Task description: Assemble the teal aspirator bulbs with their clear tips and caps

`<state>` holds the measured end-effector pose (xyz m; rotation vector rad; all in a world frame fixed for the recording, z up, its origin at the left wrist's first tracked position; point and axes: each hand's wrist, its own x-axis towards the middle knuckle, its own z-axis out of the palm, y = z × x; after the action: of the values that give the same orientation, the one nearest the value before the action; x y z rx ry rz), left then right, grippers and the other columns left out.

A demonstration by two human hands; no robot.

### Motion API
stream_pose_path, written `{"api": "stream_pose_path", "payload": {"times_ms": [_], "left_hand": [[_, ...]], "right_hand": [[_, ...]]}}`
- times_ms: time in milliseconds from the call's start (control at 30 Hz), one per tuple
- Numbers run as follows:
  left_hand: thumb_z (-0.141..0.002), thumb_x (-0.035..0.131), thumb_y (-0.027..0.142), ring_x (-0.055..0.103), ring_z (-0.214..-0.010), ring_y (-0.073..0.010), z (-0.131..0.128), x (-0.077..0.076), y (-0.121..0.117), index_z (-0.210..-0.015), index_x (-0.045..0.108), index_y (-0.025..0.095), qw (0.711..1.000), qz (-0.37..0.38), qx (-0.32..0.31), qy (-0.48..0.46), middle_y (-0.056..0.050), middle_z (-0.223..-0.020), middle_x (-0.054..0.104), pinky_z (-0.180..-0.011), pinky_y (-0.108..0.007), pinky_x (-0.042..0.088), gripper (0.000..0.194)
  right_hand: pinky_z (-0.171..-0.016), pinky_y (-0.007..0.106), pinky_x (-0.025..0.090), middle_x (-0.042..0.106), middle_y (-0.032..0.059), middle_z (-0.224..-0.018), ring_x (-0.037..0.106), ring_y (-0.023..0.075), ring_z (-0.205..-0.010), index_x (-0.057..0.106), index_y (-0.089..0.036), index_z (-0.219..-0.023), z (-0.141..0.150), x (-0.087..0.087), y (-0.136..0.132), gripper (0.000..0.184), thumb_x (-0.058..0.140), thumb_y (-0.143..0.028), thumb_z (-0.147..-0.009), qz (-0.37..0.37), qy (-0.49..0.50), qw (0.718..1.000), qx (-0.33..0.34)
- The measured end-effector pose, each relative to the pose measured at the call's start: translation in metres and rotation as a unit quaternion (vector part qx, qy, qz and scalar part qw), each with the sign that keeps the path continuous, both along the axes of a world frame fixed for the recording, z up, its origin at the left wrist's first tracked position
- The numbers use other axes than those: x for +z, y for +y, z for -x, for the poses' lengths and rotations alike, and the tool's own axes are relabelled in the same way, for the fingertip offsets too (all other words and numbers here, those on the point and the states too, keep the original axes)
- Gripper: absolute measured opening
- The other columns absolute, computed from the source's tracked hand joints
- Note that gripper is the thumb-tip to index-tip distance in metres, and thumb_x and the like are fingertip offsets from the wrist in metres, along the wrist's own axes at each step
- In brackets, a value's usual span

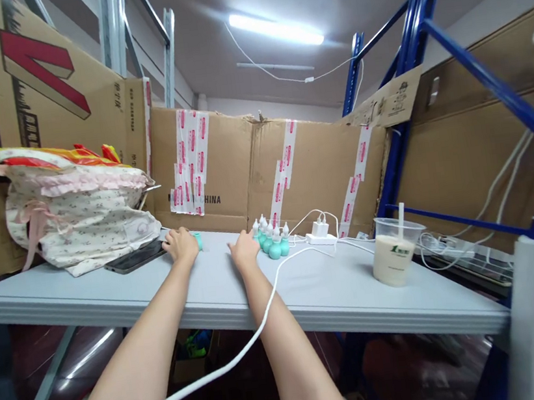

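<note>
My left hand [180,244] reaches across the grey table [309,293] and is closed around a small teal bottle [197,240] that pokes out on its right side. A dark phone [134,258] lies just left of that hand. My right hand [244,249] rests on the table with its fingers curled, right beside a cluster of several small teal bottles with white tips [270,237]. What its fingers hold, if anything, is hidden.
A floral fabric bundle [76,212] sits at the back left. A white charger and cables [321,229] lie behind the bottles, and one white cable [247,347] runs over my right forearm. A plastic cup of milky drink [394,252] stands at right. Cardboard walls and blue shelving surround the table.
</note>
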<state>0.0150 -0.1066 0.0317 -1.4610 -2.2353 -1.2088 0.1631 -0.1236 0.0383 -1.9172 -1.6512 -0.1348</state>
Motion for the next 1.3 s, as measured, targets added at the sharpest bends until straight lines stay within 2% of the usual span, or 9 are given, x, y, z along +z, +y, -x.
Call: {"api": "stream_pose_path", "payload": {"times_ms": [133,233,433,667,733,833,900,1067,1300], "left_hand": [[-0.082,0.032,0.022,0.043,-0.108,-0.0317,0.001,-0.001,0.001,-0.105,0.058,0.014,0.999,0.036,-0.002,-0.003,-0.019,-0.112,0.052,-0.086,-0.043,0.032,0.035],[-0.082,0.033,0.024,0.043,-0.108,-0.0319,0.000,-0.002,0.003,-0.105,0.058,0.014,0.999,0.036,-0.003,0.012,-0.019,-0.113,0.052,-0.086,-0.043,0.032,0.036],[-0.083,0.034,0.029,0.043,-0.108,-0.0329,-0.001,-0.005,0.007,-0.107,0.056,0.012,0.999,0.039,-0.014,0.022,-0.020,-0.113,0.052,-0.086,-0.044,0.032,0.037],[-0.083,0.034,0.033,0.042,-0.110,-0.0341,-0.002,-0.005,0.009,-0.109,0.054,0.012,0.997,0.058,-0.040,0.018,-0.021,-0.114,0.052,-0.087,-0.046,0.031,0.038],[-0.084,0.034,0.034,0.042,-0.109,-0.0344,-0.002,-0.005,0.008,-0.109,0.054,0.012,0.998,0.056,-0.038,0.016,-0.021,-0.113,0.053,-0.086,-0.046,0.031,0.039],[-0.084,0.032,0.031,0.043,-0.108,-0.0339,-0.002,-0.005,0.007,-0.109,0.053,0.011,0.998,0.049,-0.029,0.016,-0.020,-0.112,0.054,-0.086,-0.046,0.031,0.038],[-0.084,0.030,0.024,0.043,-0.108,-0.0328,-0.001,-0.005,0.007,-0.109,0.054,0.011,0.999,0.050,-0.019,0.011,-0.020,-0.112,0.054,-0.086,-0.045,0.031,0.037],[-0.081,0.033,0.017,0.041,-0.111,-0.0322,0.001,-0.004,0.007,-0.106,0.059,0.014,0.996,0.083,0.017,-0.026,-0.019,-0.116,0.053,-0.087,-0.045,0.029,0.036],[-0.081,0.037,0.019,0.040,-0.113,-0.0320,0.003,-0.006,0.013,-0.106,0.061,0.016,0.988,0.147,0.017,-0.031,-0.018,-0.120,0.051,-0.088,-0.045,0.027,0.035]], "right_hand": [[-0.067,0.030,0.042,0.063,0.0174,-0.098,0.062,0.0248,-0.090,0.063,-0.016,-0.095,0.005,-0.009,0.007,0.020,0.053,-0.015,-0.078,0.050,-0.008,0.998,0.046],[-0.072,0.026,0.042,0.064,0.0107,-0.100,0.060,0.0195,-0.093,0.062,-0.020,-0.094,0.008,-0.013,0.013,0.019,0.050,-0.016,-0.081,0.031,-0.012,0.996,0.088],[-0.079,0.025,0.040,0.059,0.0075,-0.113,0.056,0.0174,-0.103,0.052,-0.021,-0.111,0.008,-0.019,0.027,0.036,0.060,-0.023,-0.076,0.042,-0.023,0.989,0.142],[-0.076,0.026,0.039,0.052,0.0107,-0.118,0.055,0.0187,-0.103,0.035,-0.020,-0.126,0.005,-0.020,0.020,0.057,0.061,-0.023,-0.075,0.051,-0.012,0.992,0.112],[-0.076,0.028,0.039,0.048,0.0109,-0.120,0.054,0.0195,-0.101,0.039,-0.021,-0.122,0.006,-0.017,0.014,0.053,0.062,-0.024,-0.074,0.015,-0.023,0.994,0.103],[-0.079,0.031,0.036,0.050,0.0083,-0.112,0.050,0.0201,-0.101,0.055,-0.023,-0.102,0.008,-0.012,0.007,0.024,0.055,-0.027,-0.079,-0.068,-0.070,0.988,0.117],[-0.084,0.034,0.032,0.051,0.0077,-0.106,0.046,0.0210,-0.102,0.061,-0.022,-0.088,0.010,-0.011,0.004,0.013,0.051,-0.026,-0.081,-0.082,-0.104,0.982,0.137],[-0.087,0.039,0.027,0.051,0.0088,-0.106,0.040,0.0222,-0.105,0.067,-0.024,-0.087,0.018,-0.016,0.004,0.021,0.048,-0.021,-0.080,-0.020,-0.160,0.965,0.207],[-0.088,0.039,0.024,0.051,0.0075,-0.107,0.039,0.0212,-0.105,0.066,-0.029,-0.097,0.020,-0.017,0.007,0.028,0.046,-0.017,-0.079,-0.007,-0.172,0.961,0.218]]}}
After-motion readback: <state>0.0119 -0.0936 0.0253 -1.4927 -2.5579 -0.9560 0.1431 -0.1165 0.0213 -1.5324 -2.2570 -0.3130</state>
